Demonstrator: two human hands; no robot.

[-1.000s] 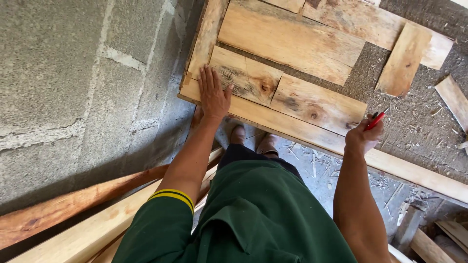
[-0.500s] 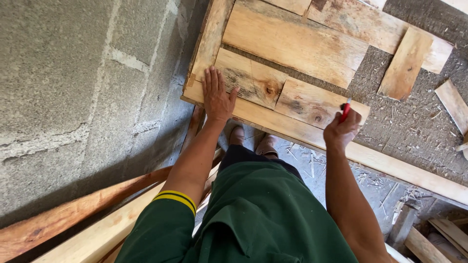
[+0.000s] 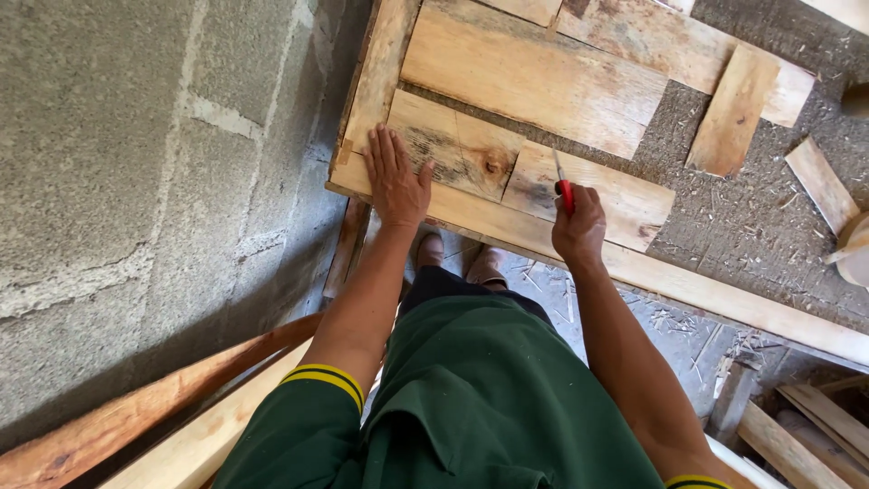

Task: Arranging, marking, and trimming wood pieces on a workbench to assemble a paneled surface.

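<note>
The person stands at a wooden work table [image 3: 724,299] covered in sawdust, next to a grey block wall [image 3: 136,181]. Their left hand [image 3: 396,177] lies flat and open, fingers spread, pressing down on a short knotty plank [image 3: 457,154] near the table's front edge. Their right hand [image 3: 577,222] is closed around a red-handled pencil [image 3: 562,186], with its tip touching the next short plank [image 3: 615,195], just beside the first one. A longer, wider board [image 3: 534,77] lies right behind both planks. A small loose board [image 3: 733,113] sits tilted farther right on the table. The person wears a green shirt [image 3: 471,407] with yellow bands on the sleeves. Their shoes [image 3: 462,263] peek out under the table edge. Long wooden boards [image 3: 136,426] lean low by the wall on the left.
</note>
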